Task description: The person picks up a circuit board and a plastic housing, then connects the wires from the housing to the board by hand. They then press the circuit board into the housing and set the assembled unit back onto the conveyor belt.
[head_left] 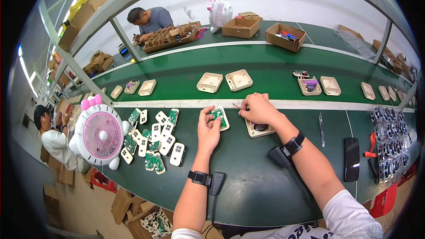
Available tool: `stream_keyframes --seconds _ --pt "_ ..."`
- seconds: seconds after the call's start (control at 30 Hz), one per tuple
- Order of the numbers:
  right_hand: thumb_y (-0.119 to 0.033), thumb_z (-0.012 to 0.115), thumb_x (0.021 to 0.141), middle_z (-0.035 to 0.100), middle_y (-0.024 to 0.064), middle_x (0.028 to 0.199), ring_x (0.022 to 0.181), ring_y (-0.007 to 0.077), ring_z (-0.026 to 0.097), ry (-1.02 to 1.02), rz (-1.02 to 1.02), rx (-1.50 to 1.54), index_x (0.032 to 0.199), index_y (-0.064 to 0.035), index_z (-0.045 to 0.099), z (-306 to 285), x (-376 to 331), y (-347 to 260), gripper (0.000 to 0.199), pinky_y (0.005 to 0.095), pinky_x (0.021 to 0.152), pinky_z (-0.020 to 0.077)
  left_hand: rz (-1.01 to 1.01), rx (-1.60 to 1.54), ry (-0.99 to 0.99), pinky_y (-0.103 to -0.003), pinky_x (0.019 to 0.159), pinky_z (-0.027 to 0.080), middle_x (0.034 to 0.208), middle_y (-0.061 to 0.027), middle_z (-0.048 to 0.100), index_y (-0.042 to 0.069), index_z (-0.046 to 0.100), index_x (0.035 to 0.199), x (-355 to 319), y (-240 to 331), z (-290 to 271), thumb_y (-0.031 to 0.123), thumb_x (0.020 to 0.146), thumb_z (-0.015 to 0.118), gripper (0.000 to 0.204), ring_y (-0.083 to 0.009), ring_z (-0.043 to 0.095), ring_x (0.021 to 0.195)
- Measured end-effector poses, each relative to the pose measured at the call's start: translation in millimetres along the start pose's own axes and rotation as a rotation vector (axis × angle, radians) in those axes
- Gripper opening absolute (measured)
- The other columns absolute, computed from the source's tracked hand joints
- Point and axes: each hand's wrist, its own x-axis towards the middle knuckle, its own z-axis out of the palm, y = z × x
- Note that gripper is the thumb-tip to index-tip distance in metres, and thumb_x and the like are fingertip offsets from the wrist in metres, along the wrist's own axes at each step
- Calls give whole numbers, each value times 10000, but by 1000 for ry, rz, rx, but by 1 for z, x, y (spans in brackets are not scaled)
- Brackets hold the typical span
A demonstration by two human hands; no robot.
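Observation:
My left hand (208, 129) is closed on a small cream panel with a green circuit board (218, 114) on its face, held just above the table. To its right, my right hand (261, 108) is pinched with the fingertips around a thin dark reddish wire (237, 106) that points toward the board. Below my right wrist lies a square cream housing (253, 133) with a dark round part, probably a speaker, partly hidden by the hand. Left of my hands, several cream panels with four dark windows (177, 154) and green boards (149, 161) lie in a loose pile.
A pink-and-white fan (103, 135) stands at the left. Tweezers (322, 129), a black flat case (352, 159) and a tray of speakers (392, 144) lie right. Cream housings (239, 80) sit on the green belt (265, 59). Two people (157, 20) work beyond.

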Motion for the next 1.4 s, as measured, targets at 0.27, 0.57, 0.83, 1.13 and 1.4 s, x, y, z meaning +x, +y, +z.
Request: stream_keyframes --seconds 0.27,0.57,0.83,1.13,1.4 --pt "-205 673 939 743 73 828 689 99 642 -79 -40 670 1002 -12 749 -2 1 -5 217 283 632 499 6 -144 -36 -241 765 527 1043 -99 635 36 447 1216 0 2 2 -27 943 626 332 -113 640 883" --pt "-198 696 948 708 28 785 697 59 593 -153 -62 883 1018 -9 759 7 0 -4 211 250 628 482 44 -218 -40 -247 798 540 1072 -122 649 10 452 1238 1 7 3 -45 953 610 330 -145 678 959" --pt "-87 744 809 729 111 805 720 166 678 102 -185 595 923 -4 777 6 -4 -14 144 302 695 550 36 -209 -6 -221 669 536 945 -85 658 -8 514 1195 1 7 2 -38 951 621 268 -103 676 795" --pt "-59 729 768 705 127 766 694 244 675 197 -296 434 884 -12 776 12 -7 -15 134 340 673 550 31 -143 -11 -190 619 489 824 -35 659 -35 587 1185 0 6 -2 -10 926 686 279 -56 644 726" --pt "-48 716 733 684 139 726 681 285 664 262 -361 317 820 9 755 19 -6 -15 111 377 682 550 -7 -50 26 -183 617 469 808 -18 660 -33 646 1171 -3 13 -1 -13 892 722 289 -44 620 697"
